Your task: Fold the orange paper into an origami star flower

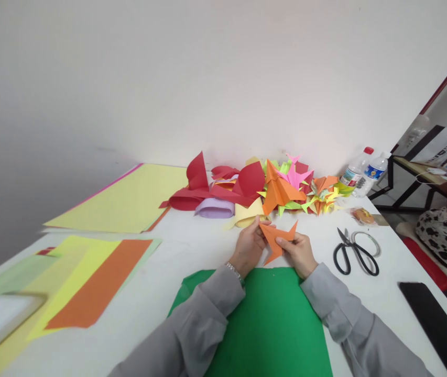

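Plain wall [207, 78], white table [192, 251] (side table [391, 180] beyond)

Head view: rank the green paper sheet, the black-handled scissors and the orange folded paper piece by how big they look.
1. Green paper sheet: largest by far, though it also lies nearest the camera.
2. Black-handled scissors and orange folded paper piece: these look about alike, so I am not ranking them.

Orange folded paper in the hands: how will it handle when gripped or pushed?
Probably very light: the orange folded paper is held by fingertips of the left hand and right hand alone. Folded layers likely stiffen it, but its thin points look easy to crush. Pushed on the table, it should slide, not roll.
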A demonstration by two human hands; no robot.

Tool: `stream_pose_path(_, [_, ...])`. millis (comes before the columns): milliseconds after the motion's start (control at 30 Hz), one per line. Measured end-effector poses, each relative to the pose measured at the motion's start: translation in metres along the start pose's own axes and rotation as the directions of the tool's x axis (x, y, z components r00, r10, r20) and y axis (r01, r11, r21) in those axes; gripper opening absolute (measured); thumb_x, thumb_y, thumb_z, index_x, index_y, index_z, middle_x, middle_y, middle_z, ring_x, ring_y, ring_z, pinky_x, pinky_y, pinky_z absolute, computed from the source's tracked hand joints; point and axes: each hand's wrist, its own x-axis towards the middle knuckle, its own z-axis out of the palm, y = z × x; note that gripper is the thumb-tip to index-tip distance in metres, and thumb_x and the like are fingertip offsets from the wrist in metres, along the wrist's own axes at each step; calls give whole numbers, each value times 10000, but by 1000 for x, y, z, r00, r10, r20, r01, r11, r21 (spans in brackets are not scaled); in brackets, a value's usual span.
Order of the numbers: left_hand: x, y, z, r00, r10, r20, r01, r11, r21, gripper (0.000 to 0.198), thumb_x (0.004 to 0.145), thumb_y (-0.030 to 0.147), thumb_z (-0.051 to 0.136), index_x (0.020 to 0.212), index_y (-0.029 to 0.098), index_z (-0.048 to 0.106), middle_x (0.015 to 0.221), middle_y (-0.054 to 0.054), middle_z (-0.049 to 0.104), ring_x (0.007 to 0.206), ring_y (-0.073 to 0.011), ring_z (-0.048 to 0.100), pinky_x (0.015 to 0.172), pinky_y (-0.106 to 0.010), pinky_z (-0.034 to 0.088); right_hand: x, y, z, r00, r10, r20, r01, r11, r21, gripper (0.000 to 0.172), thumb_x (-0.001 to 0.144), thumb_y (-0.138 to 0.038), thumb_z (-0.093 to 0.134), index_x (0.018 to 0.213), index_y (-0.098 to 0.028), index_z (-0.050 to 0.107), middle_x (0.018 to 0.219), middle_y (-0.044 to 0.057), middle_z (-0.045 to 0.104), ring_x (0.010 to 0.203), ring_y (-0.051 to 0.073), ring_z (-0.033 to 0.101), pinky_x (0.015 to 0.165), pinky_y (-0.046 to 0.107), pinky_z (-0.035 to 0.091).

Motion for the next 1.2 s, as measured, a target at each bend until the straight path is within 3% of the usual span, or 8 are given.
stream_pose_path(167, [-1, -1, 1, 1000, 28, 14, -28, 1000, -15, 371, 719, 488, 660, 713, 117, 645, 668, -70, 669, 652, -159, 628, 682, -285, 497, 1, 0, 0, 1000, 8, 0, -8, 1000, 8, 264, 607, -367, 772, 750, -148, 735, 625, 43, 689, 589, 179, 599, 563, 298, 468])
stream_pose_path(367, [-3, -11, 0, 976, 153, 154, -180, 966, 186, 250, 513, 244, 822, 671, 112, 680, 618, -27, 655, 615, -141, 596, 674, -285, 482, 0, -2, 0, 1000, -4, 3, 4, 1000, 0, 269, 617, -380, 768, 736, -142, 725, 607, 32, 675, 550, 156, 567, 556, 289, 453])
stream_pose_path(733, [-2, -13, -4, 972, 169, 162, -208, 942, 262, 234, 520, 253, 818, 656, 105, 698, 634, -55, 679, 605, -151, 601, 636, -288, 476, 1, 0, -2, 999, 20, -31, -17, 998, 66, 322, 693, -442, 697, 562, -153, 640, 494, 0, 599, 460, 119, 506, 495, 256, 402])
stream_pose_path(1033, [-1, -15, -6, 965, 198, 169, -242, 922, 302, 217, 536, 259, 803, 659, 116, 696, 626, -45, 668, 595, -139, 590, 626, -273, 475, 2, 2, -3, 997, 65, -47, -57, 986, 160, 253, 664, -371, 724, 559, -151, 653, 483, 3, 610, 451, 120, 515, 488, 254, 406])
stream_pose_path(1200, [-3, -13, -5, 966, 183, 185, -236, 918, 320, 194, 535, 247, 797, 631, 123, 683, 606, -34, 650, 576, -133, 577, 604, -267, 463, 3, 4, -3, 997, 77, -21, -71, 978, 194, 296, 672, -420, 702, 568, -148, 647, 506, 15, 622, 437, 124, 508, 469, 262, 407])
